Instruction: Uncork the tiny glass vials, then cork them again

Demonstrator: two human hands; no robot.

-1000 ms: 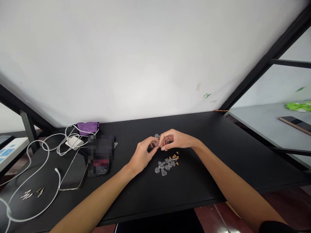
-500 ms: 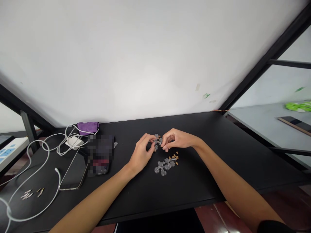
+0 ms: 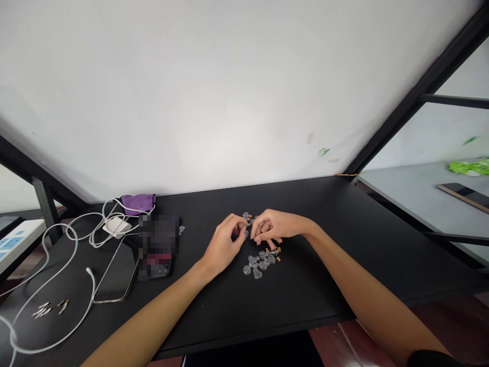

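Observation:
My left hand (image 3: pixel 225 243) is closed in a pinch at a small clear glass bottle (image 3: pixel 246 234), partly covered by the fingertips. Close on its right, my right hand (image 3: pixel 275 225) has thumb and index finger together; whatever lies between them is hidden. Behind the fingers are more little bottles (image 3: pixel 245 215), with bits of cork (image 3: pixel 250 217). Nearer to me lies a cluster of several clear bottles (image 3: pixel 257 262). Small tan corks (image 3: pixel 278 259) lie at the cluster's right end, just below my right hand's lower fingers.
On the left of the black table (image 3: pixel 324 280) are a phone (image 3: pixel 117 270), a blurred dark device (image 3: pixel 160 239), a white charger (image 3: pixel 116 227) with looping cable, a purple cloth (image 3: pixel 138 202) and small metallic pieces (image 3: pixel 42 310). A clear fragment (image 3: pixel 182 230) lies beside the device.
My right hand has come down slightly, its lower fingers now extending towards the corks. The left hand keeps its pinch, nearly in the same place.

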